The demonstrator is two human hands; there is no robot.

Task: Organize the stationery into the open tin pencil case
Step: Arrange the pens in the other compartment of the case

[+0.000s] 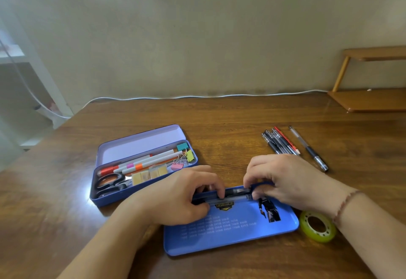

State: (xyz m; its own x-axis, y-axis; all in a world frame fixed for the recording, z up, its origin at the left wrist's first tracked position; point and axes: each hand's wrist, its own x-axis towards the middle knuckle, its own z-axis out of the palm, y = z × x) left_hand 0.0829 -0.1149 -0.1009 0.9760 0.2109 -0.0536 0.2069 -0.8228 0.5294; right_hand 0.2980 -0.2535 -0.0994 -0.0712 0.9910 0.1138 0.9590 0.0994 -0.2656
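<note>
A: The fingers (216,187) of the left hand (186,195) and those of the right hand (283,177) pinch the two ends of clear-barrelled pens (232,194), held level over the far edge of a blue tin case (230,234).

B: Are the pens inside that tin?

A: Cannot tell; the hands hide the rim there. The tin's near panel, below the fingers, shows printed text, a badge and a dark figure.

B: And beyond the left fingers?

A: A second pencil case (144,164), lid up, lilac inside. It holds white markers (145,162) with pink and orange bands, black-handled scissors (109,185), a row of yellow erasers (149,174), and binder clips (184,154) in teal, yellow and pink.

B: Past the right fingers?

A: More pens (283,141) lie loose on the wooden table (219,125), one apart from the bunch. A green tape roll (318,226) rests by the right wrist, beside the blue tin's corner.
</note>
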